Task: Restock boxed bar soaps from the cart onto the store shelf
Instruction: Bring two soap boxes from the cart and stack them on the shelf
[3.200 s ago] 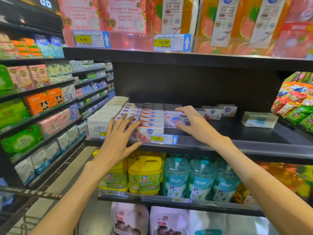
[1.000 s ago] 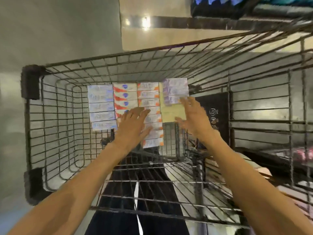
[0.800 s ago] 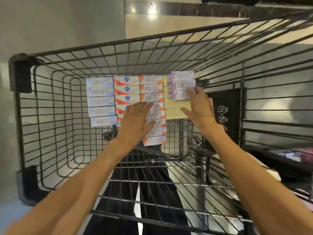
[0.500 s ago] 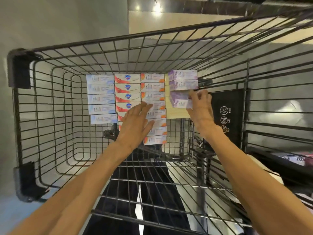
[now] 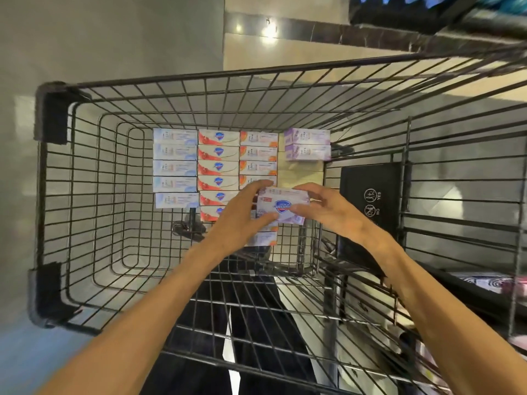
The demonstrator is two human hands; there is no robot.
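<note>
1. Gripping one purple boxed soap [image 5: 282, 208] between them, both hands sit just right of the view's centre, above the wire cart [image 5: 57, 178].
2. Left hand [image 5: 242, 220] comes in from 7 o'clock; its fingers [image 5: 256, 187] curl over the box's top-left corner and its thumb presses the lower edge.
3. Right hand [image 5: 330, 210] comes in from 4 o'clock; its fingers reach along the box's top edge and its thumb lies across the printed face, so the box is pinched on the right side too.
4. On the cart floor, toward 12 o'clock of the hands, lie four side-by-side columns of boxes: pale blue boxes [image 5: 175, 168] at the left, then red boxes [image 5: 219, 166], then orange boxes [image 5: 258, 153], and two purple boxes [image 5: 308, 144] at the right.
5. Those two purple ones rest on a pale cardboard sheet [image 5: 301, 173], bare between them and the held box.
6. At 3 o'clock of the hands, a black sign panel [image 5: 370, 201] hangs on the cart wall.
</note>
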